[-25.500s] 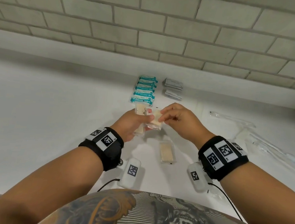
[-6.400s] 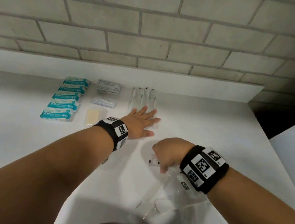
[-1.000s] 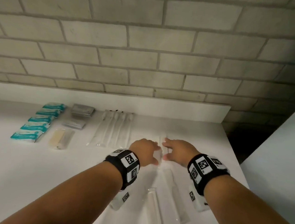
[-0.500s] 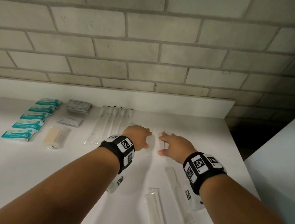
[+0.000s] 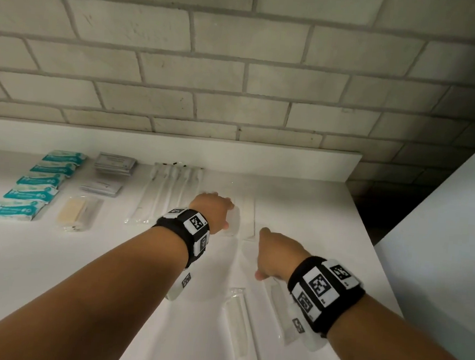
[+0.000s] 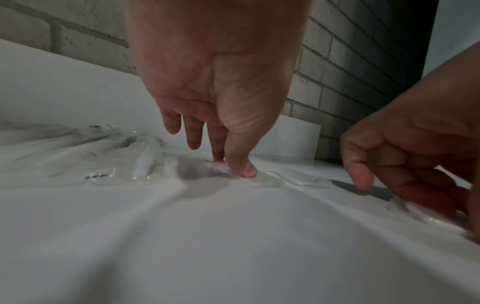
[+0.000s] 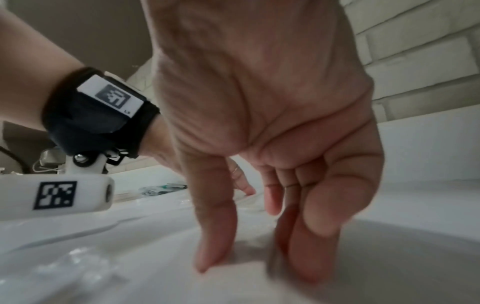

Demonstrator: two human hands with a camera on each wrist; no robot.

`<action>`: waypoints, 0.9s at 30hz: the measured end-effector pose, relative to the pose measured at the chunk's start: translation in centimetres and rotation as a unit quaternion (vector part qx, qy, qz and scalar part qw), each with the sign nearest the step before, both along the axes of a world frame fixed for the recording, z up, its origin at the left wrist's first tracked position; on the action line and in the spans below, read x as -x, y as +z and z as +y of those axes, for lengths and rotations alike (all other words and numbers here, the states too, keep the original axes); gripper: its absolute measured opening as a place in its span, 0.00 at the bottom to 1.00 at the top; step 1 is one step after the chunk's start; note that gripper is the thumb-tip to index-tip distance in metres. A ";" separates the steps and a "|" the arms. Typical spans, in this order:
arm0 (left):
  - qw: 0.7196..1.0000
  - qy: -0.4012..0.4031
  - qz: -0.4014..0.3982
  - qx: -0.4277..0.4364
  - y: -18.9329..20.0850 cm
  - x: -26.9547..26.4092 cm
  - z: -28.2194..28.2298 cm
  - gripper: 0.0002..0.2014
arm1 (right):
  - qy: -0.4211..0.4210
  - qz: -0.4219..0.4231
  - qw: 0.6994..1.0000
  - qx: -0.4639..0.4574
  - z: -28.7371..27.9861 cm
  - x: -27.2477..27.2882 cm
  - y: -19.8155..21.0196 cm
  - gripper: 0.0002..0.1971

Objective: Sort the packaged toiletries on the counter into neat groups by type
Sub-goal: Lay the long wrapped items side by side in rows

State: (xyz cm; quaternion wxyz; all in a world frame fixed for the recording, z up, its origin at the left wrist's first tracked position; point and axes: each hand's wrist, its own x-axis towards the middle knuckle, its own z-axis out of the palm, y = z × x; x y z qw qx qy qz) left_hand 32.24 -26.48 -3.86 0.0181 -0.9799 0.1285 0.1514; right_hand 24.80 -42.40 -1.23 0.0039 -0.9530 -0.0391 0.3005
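Observation:
My left hand (image 5: 216, 211) lies at the far middle of the counter. Its thumb and forefinger (image 6: 241, 164) press flat on a small clear packet (image 5: 234, 221), with the fingers straight. A narrow white packet (image 5: 248, 218) lies just right of it. My right hand (image 5: 269, 261) is nearer me, over the far end of a long clear packet (image 5: 278, 309). Seen from the right wrist, its thumb (image 7: 211, 253) and fingers close on either side of that packet's pale end (image 7: 241, 270). A second long clear packet (image 5: 236, 323) lies to the left.
Sorted rows stand at the back left: teal packets (image 5: 36, 185), grey sachets (image 5: 114, 164), a beige bar in clear wrap (image 5: 77, 213) and several long clear toothbrush packets (image 5: 166, 193). The counter's right edge (image 5: 368, 243) drops off beside a white surface (image 5: 442, 226).
My right hand has drawn back from the far packets toward me and come down on the near long packet. My left hand stays at the far clear packet.

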 end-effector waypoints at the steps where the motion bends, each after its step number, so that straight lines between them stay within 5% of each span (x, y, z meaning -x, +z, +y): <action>1: 1.000 0.004 0.000 0.006 -0.1 0.1 0.0 0.29 | -0.017 0.000 1.000 -0.014 0.3 0.0 -0.4 0.36; 5: 1.000 0.000 0.004 0.020 -0.1 0.4 0.1 0.29 | -0.032 0.019 0.998 -0.054 0.0 -0.5 -0.6 0.26; 9: 1.000 -0.029 0.007 0.000 0.4 0.7 0.2 0.29 | -0.050 -0.089 0.984 -0.144 -2.2 -2.1 2.3 0.10; 14: 0.999 -0.032 -0.001 0.042 0.9 1.2 0.1 0.31 | -0.164 -0.266 0.879 -0.359 -5.4 -4.0 6.3 0.12; 17: 0.997 -0.066 0.003 0.041 1.3 1.5 -1.0 0.31 | -0.223 -0.329 0.843 -0.364 -6.3 -4.2 4.9 0.09; 20: 0.996 -0.084 0.020 0.035 1.1 1.9 -2.2 0.32 | -0.282 -0.224 0.868 -0.341 -6.2 -3.8 2.1 0.04; 23: 0.995 -0.077 0.045 0.046 0.6 2.2 -2.8 0.32 | -0.194 -0.175 0.948 -0.184 -6.3 -3.2 0.2 0.06; 27: 0.993 -0.049 0.073 0.085 0.6 2.2 -2.9 0.32 | -0.082 -0.161 0.973 -0.142 -7.1 -3.7 -0.6 0.22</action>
